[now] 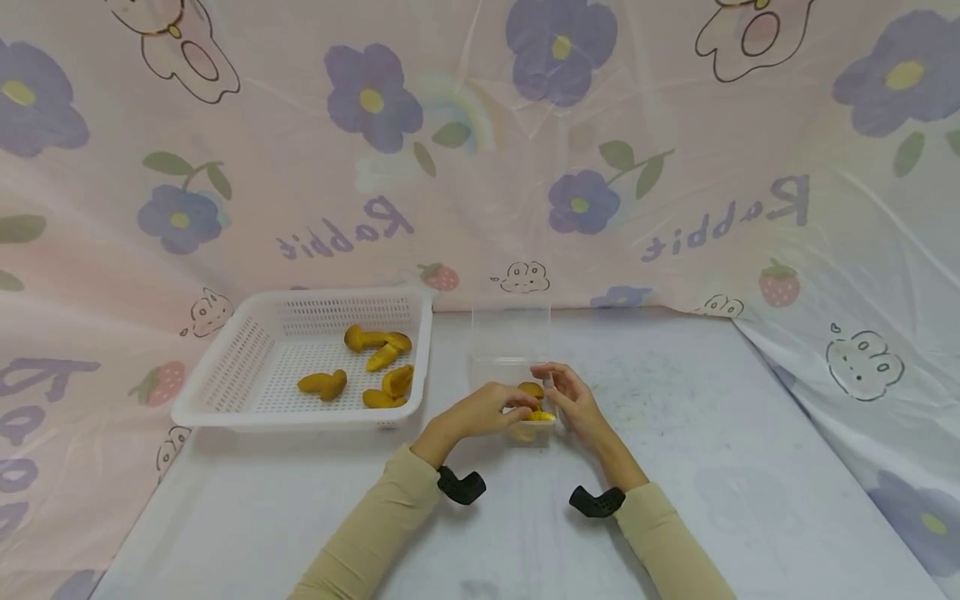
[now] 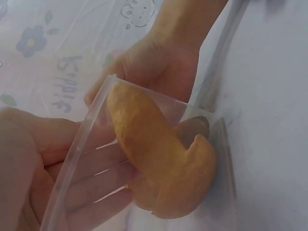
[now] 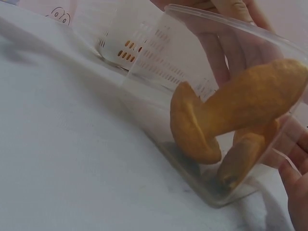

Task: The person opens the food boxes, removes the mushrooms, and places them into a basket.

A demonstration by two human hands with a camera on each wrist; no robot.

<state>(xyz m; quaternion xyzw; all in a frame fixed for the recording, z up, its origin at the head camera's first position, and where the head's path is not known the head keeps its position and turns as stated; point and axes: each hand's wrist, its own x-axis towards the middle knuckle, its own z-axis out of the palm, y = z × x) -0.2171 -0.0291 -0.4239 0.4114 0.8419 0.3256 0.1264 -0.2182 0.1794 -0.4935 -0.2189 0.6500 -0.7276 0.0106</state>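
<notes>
A clear plastic box (image 3: 159, 103) stands on the table between the hands, with yellow-brown mushrooms (image 2: 149, 144) inside. One mushroom leans with its stem end up at the rim and its cap low. A darker cap (image 3: 240, 161) lies beside it near the bottom. From the left, my left hand (image 1: 491, 408) reaches over the box, its extended fingers among the mushrooms; its fingers (image 2: 98, 178) show through the clear wall. My right hand (image 1: 576, 402) is at the box's right side, thumb and forefinger spread near the rim, partly cut off in the right wrist view.
At the left, a white perforated basket (image 1: 217, 400) holds several more mushrooms (image 1: 322, 384). The clear lid (image 1: 510, 333) stands raised behind the box. A patterned cloth (image 1: 480, 200) hangs along the back of the white table (image 1: 675, 433).
</notes>
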